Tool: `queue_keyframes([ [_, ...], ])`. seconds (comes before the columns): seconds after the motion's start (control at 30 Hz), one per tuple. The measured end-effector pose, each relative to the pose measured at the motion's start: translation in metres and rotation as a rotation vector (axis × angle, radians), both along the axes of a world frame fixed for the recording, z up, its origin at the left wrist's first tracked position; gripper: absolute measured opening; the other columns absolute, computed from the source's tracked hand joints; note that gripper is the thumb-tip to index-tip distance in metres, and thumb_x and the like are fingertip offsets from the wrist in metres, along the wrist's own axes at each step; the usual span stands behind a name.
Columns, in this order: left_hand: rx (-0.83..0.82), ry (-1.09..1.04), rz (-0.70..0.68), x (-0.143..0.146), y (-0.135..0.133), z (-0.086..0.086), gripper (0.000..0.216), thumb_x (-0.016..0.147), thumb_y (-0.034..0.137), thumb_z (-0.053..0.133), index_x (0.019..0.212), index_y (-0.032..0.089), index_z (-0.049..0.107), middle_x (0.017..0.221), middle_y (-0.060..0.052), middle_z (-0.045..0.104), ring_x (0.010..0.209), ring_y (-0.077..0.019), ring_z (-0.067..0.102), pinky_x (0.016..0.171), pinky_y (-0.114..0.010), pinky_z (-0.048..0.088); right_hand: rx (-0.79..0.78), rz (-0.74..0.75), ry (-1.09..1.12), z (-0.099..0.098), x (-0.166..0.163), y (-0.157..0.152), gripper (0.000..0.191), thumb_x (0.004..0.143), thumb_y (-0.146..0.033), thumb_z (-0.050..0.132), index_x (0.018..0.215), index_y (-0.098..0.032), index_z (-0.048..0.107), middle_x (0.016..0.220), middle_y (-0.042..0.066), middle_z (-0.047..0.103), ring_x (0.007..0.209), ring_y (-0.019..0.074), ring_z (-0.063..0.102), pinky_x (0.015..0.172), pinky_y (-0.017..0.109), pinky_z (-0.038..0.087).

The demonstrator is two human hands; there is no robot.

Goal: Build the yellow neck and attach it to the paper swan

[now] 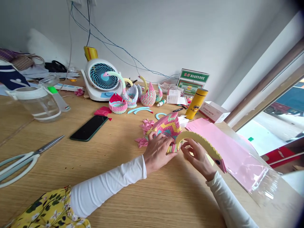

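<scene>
A folded-paper swan (169,124) with pink, yellow and blue zigzags lies tipped in front of me. My left hand (158,151) is closed around its body near the striped base. The swan's curved yellow neck (198,136) reaches out to the right and ends in a dark eye spot and a pink beak. At the root of this neck, the fingertips of my right hand (199,156) pinch against the body; what lies exactly between them is partly hidden. Pink folded paper pieces (143,142) lie just beyond my left hand.
Finished paper swans (148,95) stand at the back beside a white fan (102,77). To the left are a phone (89,128), scissors (30,158) and a water jug (39,104). On the right lie pink sheets (228,148), a yellow bottle (196,103) and a sticky-note box (215,111).
</scene>
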State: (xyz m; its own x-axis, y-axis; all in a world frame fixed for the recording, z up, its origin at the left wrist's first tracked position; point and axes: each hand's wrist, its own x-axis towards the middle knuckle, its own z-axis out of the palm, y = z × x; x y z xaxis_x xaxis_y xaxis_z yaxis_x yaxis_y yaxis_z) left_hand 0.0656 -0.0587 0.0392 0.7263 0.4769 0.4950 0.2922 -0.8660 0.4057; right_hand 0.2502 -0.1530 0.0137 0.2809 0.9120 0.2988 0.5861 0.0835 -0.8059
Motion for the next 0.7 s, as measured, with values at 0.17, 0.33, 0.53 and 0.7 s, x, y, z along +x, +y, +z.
queue_keyframes([
  [0.17, 0.005, 0.057, -0.068, -0.007, 0.019, 0.006, 0.022, 0.082, 0.041, 0.069, 0.093, 0.023, 0.066, 0.096, -0.001, 0.072, 0.101, -0.0226, 0.060, 0.099, -0.042, 0.027, 0.049, 0.041, -0.105, 0.006, -0.009, -0.001, 0.027, 0.092, -0.036, 0.055, 0.115, -0.024, 0.062, 0.117, 0.011, 0.056, 0.070, 0.0147, 0.061, 0.060, 0.029, 0.058],
  [0.33, -0.007, 0.110, -0.138, -0.020, 0.039, 0.008, 0.027, 0.081, 0.044, 0.069, 0.099, 0.023, 0.066, 0.100, -0.001, 0.070, 0.103, -0.0227, 0.060, 0.099, -0.041, 0.031, 0.128, 0.002, -0.299, 0.009, -0.020, 0.000, 0.025, 0.091, -0.035, 0.058, 0.113, -0.025, 0.066, 0.118, 0.012, 0.053, 0.083, 0.0190, 0.061, 0.059, 0.028, 0.057],
  [0.53, -0.090, 0.050, -0.151, -0.021, 0.037, 0.003, 0.038, 0.079, 0.051, 0.069, 0.103, 0.023, 0.063, 0.105, -0.003, 0.069, 0.106, -0.0235, 0.059, 0.104, -0.044, 0.028, 0.212, -0.045, -0.384, 0.009, -0.025, 0.001, 0.025, 0.090, -0.031, 0.059, 0.113, -0.023, 0.066, 0.123, 0.014, 0.052, 0.081, 0.0196, 0.062, 0.059, 0.031, 0.056],
  [0.7, -0.142, -0.003, -0.126, -0.015, 0.034, 0.000, 0.034, 0.085, 0.049, 0.064, 0.107, 0.023, 0.065, 0.105, -0.004, 0.071, 0.108, -0.0228, 0.059, 0.106, -0.046, 0.025, 0.263, -0.058, -0.413, 0.013, -0.028, 0.000, 0.025, 0.090, -0.028, 0.059, 0.113, -0.022, 0.067, 0.120, 0.013, 0.057, 0.073, 0.0168, 0.058, 0.059, 0.030, 0.053],
])
